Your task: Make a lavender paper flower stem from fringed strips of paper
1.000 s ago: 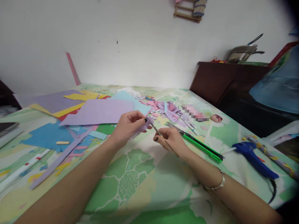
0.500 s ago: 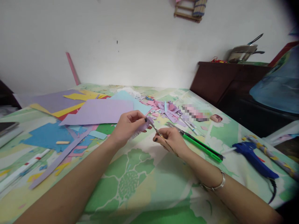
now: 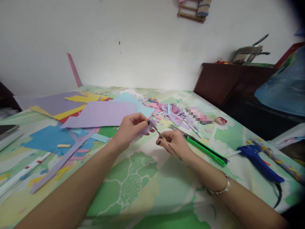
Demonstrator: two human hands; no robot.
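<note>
Over a flowered tablecloth (image 3: 152, 184) by a wall (image 3: 147, 47), left hand (image 3: 129, 129) pinches paper (image 3: 144, 130); right hand (image 3: 176, 144) grips scissors (image 3: 159, 131).

We cannot make out the pixelated pink item (image 3: 199, 116). The left hand (image 3: 130, 128) covers part of the fringed purple strip (image 3: 139, 136), the right hand (image 3: 176, 145) much of the slim metal tool (image 3: 158, 131). The left edge cuts off a dark-screened device (image 3: 8, 129), the top a wooden rack (image 3: 192, 17).
</note>
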